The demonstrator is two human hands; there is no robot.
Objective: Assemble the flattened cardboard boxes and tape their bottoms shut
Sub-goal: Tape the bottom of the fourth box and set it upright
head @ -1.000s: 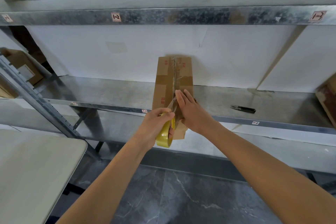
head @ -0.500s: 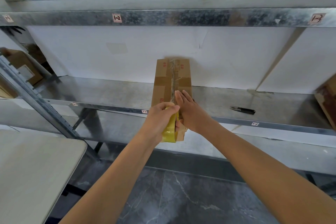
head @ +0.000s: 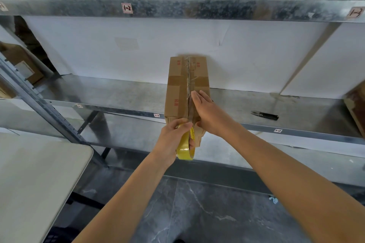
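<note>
That long brown cardboard box (head: pixel 177 87) on the metal shelf (head: pixel 118 96) looks light and slidey, so your flat right hand (head: pixel 211 114) pins its seam while your left hand (head: pixel 172 136) grips the yellow tape roll (head: pixel 184 151)

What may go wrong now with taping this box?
The cardboard box overhangs the metal shelf edge; a pull from the left hand gripping the tape roll may drag it off. The laid tape strip looks wrinkled and may hold poorly. Fetching the snips means lifting the right hand off the box.
</note>
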